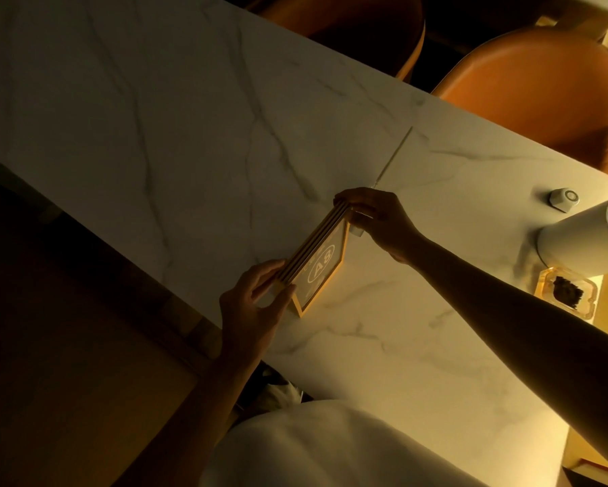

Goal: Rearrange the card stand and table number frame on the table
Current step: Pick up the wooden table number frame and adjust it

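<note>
Marble table [162, 110], pale with grey veins, runs diagonally through the view under dim amber light. Two orange chairs [544, 89] stand along its far edge. White cylinder [583, 233] lies tilted near the right end, just beside a small round white device [565, 197] and an amber glass tray [565, 292] with dark contents. Table number frame [318, 267], gold-edged and marked "A8", stands tilted on the table close to its near edge, held between both hands. Left hand [251, 307] grips the frame's near end, thumb over the front corner, fingers curled behind. Right hand [376, 217] clasps the far top end, fingers bent over the ribbed gold edge. Small clear piece [358, 229], possibly the card stand, sits under the right palm, touching the frame; hard to tell. Thin clear sheet edge [393, 158] rises just beyond the right hand.
</note>
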